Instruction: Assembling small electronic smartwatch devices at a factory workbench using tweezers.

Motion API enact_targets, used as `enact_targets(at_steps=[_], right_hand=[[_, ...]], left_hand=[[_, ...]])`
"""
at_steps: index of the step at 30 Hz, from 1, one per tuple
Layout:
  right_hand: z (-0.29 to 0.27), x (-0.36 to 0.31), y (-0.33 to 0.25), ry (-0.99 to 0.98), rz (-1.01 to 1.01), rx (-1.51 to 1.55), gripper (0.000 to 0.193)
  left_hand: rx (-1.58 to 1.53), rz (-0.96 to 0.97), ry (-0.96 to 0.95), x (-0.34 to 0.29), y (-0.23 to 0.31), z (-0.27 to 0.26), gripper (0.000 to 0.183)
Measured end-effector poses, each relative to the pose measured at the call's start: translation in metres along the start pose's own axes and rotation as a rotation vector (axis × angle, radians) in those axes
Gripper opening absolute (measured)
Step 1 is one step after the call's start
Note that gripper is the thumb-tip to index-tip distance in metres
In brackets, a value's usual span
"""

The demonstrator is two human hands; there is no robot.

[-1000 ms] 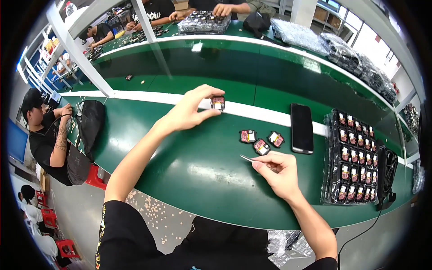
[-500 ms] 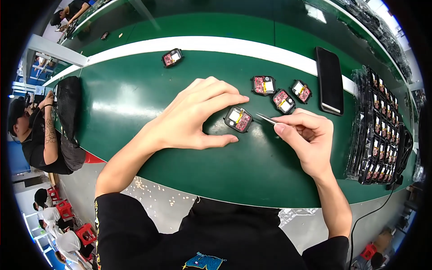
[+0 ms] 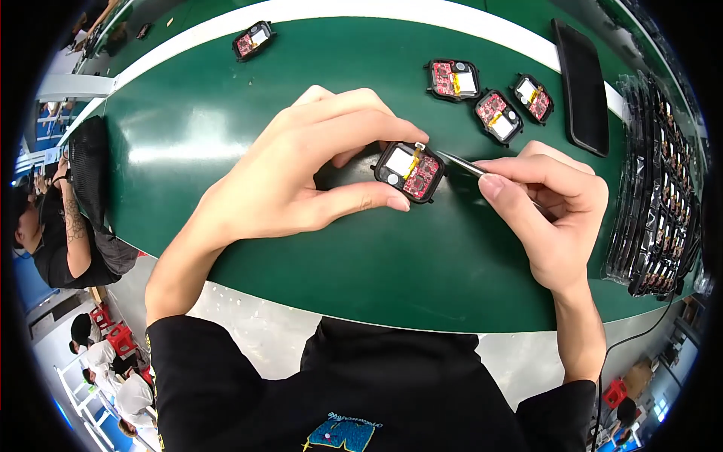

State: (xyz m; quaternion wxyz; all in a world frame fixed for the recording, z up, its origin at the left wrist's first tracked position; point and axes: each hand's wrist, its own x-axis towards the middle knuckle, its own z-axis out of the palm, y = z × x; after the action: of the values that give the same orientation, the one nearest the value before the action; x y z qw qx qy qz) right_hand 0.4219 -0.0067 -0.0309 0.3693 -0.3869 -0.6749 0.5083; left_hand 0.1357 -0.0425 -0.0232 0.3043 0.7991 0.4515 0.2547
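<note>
An opened smartwatch case (image 3: pixel 422 178), black-framed with a red circuit board, a pale block and a strip of yellow tape, sits between the thumb and index finger of my left hand (image 3: pixel 294 169). Those fingertips press on its upper and lower edges. In my right hand (image 3: pixel 561 207) a pair of metal tweezers (image 3: pixel 461 162) is pinched, its tips pointing at the right side of the case, just beside it. Several similar cases lie beyond: one (image 3: pixel 453 80), another (image 3: pixel 498 117) and a third (image 3: pixel 533 99) grouped at right, and one (image 3: pixel 254 41) alone at far left.
A black phone (image 3: pixel 581 87) lies at the far right. Stacked black trays (image 3: pixel 655 188) filled with small parts stand at the right edge, a cable hanging near them. A white rail (image 3: pixel 339 9) crosses the green table's (image 3: pixel 361 279) back. At left is a person (image 3: pixel 56 218) beside a black bag (image 3: pixel 89 169).
My left thumb and index finger have closed onto the watch case, which they only surrounded before. The tweezers stay near its right side. The whole view has shifted, with the table's contents appearing higher.
</note>
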Motion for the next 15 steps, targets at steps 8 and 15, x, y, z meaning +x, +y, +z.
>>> enact_targets(at_steps=[8,15], right_hand=[[0.009,0.000,0.003,-0.079,-0.209,-0.298,0.013],[0.012,0.003,0.006,-0.083,-0.293,-0.352,0.014]], left_hand=[[0.106,0.090,0.014,0.003,-0.008,0.004,0.060],[0.101,0.107,0.047,0.004,-0.012,0.006,0.063]])
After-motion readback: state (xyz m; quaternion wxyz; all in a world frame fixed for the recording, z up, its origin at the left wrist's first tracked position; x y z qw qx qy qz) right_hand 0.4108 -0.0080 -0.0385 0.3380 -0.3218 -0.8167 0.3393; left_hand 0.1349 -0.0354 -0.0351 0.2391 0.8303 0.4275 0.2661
